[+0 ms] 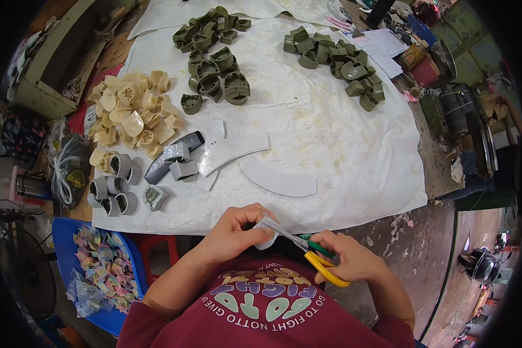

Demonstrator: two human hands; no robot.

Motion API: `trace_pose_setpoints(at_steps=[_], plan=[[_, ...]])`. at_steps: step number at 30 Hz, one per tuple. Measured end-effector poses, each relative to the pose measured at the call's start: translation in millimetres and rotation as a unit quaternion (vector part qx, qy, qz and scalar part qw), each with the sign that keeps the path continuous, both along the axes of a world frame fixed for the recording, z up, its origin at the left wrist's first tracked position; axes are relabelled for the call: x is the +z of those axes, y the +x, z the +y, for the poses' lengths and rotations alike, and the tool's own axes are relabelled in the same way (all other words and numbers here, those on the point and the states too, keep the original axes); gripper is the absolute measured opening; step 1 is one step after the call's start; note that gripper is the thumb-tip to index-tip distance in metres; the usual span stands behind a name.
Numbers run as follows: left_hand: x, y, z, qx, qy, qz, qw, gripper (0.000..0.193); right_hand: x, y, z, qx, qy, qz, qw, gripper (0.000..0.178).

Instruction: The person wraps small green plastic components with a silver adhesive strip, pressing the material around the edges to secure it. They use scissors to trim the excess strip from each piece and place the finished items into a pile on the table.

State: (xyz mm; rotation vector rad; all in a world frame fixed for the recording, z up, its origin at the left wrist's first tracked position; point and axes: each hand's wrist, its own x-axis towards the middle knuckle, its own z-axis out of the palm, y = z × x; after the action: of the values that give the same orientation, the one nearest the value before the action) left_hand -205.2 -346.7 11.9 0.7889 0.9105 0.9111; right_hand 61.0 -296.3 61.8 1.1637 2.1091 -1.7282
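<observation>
Two bare hands meet just below the near edge of the white sheet (330, 145) that covers the work table. The left hand (235, 232) enters from the lower left with the forearm angled up and to the right, wrist slightly bent. Its fingers curl inward and its thumb presses on top, pinching a small silver-grey piece (267, 233) at chest level. The right hand (354, 261) enters from the lower right, forearm angled up and to the left. Its fingers are closed through the yellow and green handles of a pair of scissors (307, 252). The scissor blades point up and to the left and touch the small piece held by the left hand; whether the blades are apart or together cannot be told.

On the sheet ahead of the hands lie flat white cut shapes (243, 148), one of them a curved strip nearest the hands. To their left sit silver-wrapped blocks (177, 159) and a row of grey cup-shaped parts (119, 185). Farther left is a heap of cream moulded parts (130, 113). Two heaps of olive-green moulded parts (214, 58) occupy the far side of the sheet. A blue tray (64, 243) with pastel scraps stands at the lower left, beside the table.
</observation>
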Motion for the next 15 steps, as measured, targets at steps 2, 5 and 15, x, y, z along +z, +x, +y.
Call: trace_pose_setpoints(at_steps=[2, 5, 15], plan=[[-1, 3, 0, -0.01, 0.0, 0.001, 1.0, 0.018, -5, 6, -4, -0.015, -0.019, -0.009, 1.0, 0.054], [-6, 10, -2, -0.025, -0.009, 0.008, 1.0, 0.018, -10, 17, -12, -0.054, -0.065, -0.009, 0.996, 0.04], [-27, 13, -15, -0.123, -0.045, 0.02, 0.991, 0.011, -37, 78, -54, -0.244, -0.067, 0.033, 0.967, 0.023]])
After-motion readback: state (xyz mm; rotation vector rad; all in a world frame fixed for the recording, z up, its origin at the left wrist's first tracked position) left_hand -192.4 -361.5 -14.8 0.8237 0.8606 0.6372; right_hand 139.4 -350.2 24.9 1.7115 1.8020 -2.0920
